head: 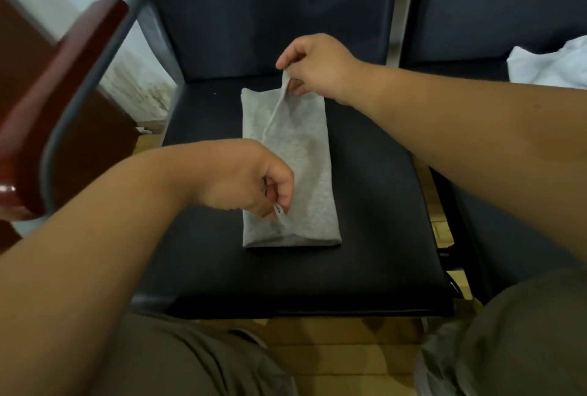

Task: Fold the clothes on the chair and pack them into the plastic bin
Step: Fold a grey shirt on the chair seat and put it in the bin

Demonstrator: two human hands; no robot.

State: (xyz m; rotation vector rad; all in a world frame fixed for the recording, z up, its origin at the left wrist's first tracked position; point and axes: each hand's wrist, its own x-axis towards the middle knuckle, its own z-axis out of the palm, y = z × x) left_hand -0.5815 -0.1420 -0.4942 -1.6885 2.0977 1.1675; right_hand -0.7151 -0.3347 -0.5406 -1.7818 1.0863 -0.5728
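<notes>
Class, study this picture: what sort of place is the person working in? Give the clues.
Probably an office or waiting area, though that cannot be certain. Clues: a black padded chair with a grey metal frame, a matching second chair beside it, and a reddish wooden armrest.

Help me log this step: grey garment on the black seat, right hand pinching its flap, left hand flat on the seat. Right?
No: the head view shows the left hand also pinching the flap of the grey garment, at its near end. The right hand pinches the far end, on the black seat.
</notes>
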